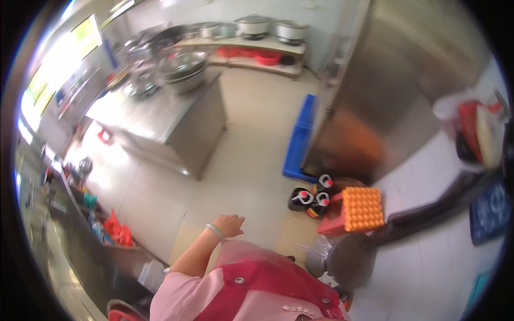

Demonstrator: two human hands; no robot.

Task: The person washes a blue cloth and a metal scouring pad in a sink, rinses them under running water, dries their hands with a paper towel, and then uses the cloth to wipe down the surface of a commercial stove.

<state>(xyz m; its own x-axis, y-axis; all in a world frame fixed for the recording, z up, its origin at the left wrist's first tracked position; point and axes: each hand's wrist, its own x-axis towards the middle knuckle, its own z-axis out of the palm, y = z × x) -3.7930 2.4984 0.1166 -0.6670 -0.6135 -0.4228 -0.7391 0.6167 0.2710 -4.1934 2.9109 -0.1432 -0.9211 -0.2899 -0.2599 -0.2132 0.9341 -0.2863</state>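
Note:
My left hand [229,226], with a pale bangle [215,231] on its wrist, hangs over the tiled floor in front of my body. It holds nothing and its fingers are partly spread. My right hand is out of view. Before me are my pink shirt and red apron [273,277]. To the right of my left hand, several dark jugs with red caps [300,199] stand on the floor beside a stack of orange egg trays [363,208], which rests on a pink-red stool or crate [332,220].
A steel worktable [148,116] holding bowls stands ahead on the left. Blue plastic pallets [299,140] lie beside a large steel cabinet [385,88]. A low shelf [281,45] with pots is at the back. A counter [86,232] runs along the left; a grey bin [349,261] stands near my right side.

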